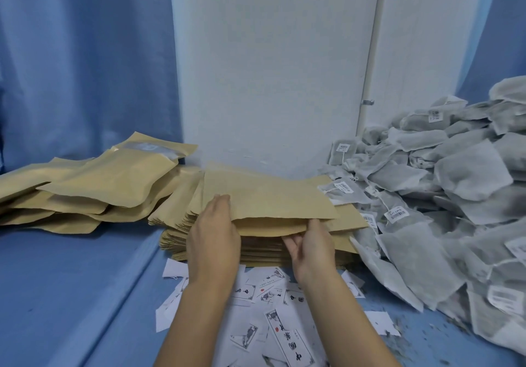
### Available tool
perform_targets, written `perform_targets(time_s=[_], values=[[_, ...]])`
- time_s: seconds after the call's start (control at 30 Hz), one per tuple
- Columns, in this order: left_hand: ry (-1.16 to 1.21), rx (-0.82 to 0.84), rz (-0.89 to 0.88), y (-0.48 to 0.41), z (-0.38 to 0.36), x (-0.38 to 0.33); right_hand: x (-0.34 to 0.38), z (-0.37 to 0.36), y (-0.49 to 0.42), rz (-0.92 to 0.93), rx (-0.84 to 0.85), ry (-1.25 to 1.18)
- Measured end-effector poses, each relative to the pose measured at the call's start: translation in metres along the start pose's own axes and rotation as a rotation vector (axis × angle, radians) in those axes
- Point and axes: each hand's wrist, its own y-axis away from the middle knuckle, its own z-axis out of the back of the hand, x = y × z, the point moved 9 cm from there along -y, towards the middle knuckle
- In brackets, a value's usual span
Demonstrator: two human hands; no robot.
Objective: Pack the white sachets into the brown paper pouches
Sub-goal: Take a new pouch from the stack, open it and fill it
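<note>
Left of the pouch stack (262,253) there's wide open blue cloth (71,281) on the near side, with the pile of filled pouches (99,184) blocking only farther back. Right of the stack it's tight: the sachet heap (461,179) spills against its edge and rises high, and behind it the white wall (270,82) closes things off. In front, flat paper labels (287,338) litter the cloth, while the left hand (213,238) lying on the top pouch (270,196) and the right hand (313,250) pinching it crowd the near edge.

Carrier: blue cloth (71,281). Left: heap of filled brown pouches (85,190). Centre: stack of flat brown pouches (284,196). Right: pile of white sachets (455,196). Front: scattered printed paper slips (284,335), loose crumbs (404,328).
</note>
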Motion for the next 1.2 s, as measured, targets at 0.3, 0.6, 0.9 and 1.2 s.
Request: perform_targets(time_s=[0.3, 0.6, 0.9, 1.2], values=[[0.495, 0.057, 0.24, -0.003, -0.012, 0.006, 0.017, -0.075, 0.044, 0.576, 0.522, 0.792], [1.061, 0.071, 0.549, 0.003, -0.031, 0.03, 0.016, -0.075, 0.05, 0.843, 0.468, 1.273], [1.028, 0.203, 0.646, 0.005, -0.05, 0.047, 0.037, -0.058, 0.051, 0.87, 0.305, 0.906], [1.058, -0.006, 0.514, -0.005, -0.024, 0.052, 0.041, -0.054, 0.045, 0.903, 0.164, 1.361]])
